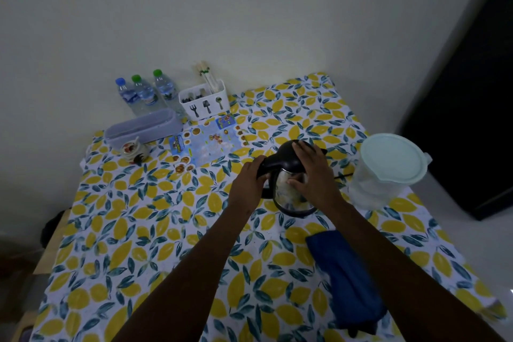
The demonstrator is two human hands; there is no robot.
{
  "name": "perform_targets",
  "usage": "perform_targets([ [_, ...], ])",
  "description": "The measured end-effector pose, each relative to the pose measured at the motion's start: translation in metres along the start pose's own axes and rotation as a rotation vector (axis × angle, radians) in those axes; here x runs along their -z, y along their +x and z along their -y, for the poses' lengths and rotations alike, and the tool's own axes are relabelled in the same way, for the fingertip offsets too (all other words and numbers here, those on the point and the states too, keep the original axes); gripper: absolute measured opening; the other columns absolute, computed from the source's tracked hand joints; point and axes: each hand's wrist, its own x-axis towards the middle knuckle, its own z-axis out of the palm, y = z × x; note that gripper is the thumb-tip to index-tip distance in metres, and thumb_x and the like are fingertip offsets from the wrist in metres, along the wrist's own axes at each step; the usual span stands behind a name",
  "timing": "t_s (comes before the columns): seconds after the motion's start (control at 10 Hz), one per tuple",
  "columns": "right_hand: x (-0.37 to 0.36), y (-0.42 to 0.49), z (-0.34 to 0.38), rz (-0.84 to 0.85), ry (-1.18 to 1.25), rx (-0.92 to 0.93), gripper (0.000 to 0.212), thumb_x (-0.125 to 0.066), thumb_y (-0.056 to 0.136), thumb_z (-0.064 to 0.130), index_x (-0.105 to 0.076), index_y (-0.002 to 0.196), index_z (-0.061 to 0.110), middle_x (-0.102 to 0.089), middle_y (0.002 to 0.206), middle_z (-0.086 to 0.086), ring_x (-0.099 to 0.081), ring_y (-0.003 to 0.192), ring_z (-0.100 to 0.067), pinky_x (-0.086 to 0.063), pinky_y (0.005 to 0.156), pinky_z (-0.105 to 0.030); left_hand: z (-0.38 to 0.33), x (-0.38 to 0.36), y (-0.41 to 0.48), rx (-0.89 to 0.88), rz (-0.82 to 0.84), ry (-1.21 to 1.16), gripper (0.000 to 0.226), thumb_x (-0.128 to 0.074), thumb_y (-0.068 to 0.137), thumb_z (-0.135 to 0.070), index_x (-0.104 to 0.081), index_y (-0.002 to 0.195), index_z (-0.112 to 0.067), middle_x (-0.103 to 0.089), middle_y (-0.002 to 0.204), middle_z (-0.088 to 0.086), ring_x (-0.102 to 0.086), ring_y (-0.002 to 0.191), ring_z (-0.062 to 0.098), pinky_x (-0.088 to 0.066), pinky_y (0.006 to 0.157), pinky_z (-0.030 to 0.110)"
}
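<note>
Head view. The kettle point(290, 200) stood mid-table on the tablecloth point(166, 230), just left of the pitcher point(388, 172). The left hand point(248, 186) gripped its handle. The right hand point(313, 175) clasped its top, fingers over the lid, thumb against the steel side.

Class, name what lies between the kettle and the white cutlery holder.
In the head view, a blue sheet printed with food pictures lies flat on the tablecloth between the kettle and the cutlery holder.
</note>
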Motion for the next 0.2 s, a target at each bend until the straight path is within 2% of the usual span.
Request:
perform_targets([
  [0.1,0.0051,-0.0018,0.0006,-0.007,-0.136,0.011,0.085,-0.063,0.078,0.056,-0.024,0.149,0.029,-0.025,0.159,0.000,-0.014,0.146,-0.033,-0.029,0.106,-0.062,-0.0054,0.0062,-0.0078,-0.010,0.009,0.043,0.053,-0.047,0.099,-0.029,-0.027,0.147,-0.022,-0.038,0.150,0.008,-0.047,0.129,0.030,-0.046,0.097,0.041],
  [0.2,0.0083,0.0050,0.0063,-0.048,-0.179,0.044,0.079,-0.052,0.083,0.063,-0.027,0.148,0.027,-0.023,0.159,0.000,-0.011,0.147,-0.031,-0.021,0.109,-0.062,-0.0013,0.0156,-0.0050,-0.051,-0.020,0.084,0.056,-0.046,0.100,-0.034,-0.023,0.149,-0.020,-0.027,0.157,0.007,-0.026,0.145,0.029,-0.032,0.113,0.042],
])
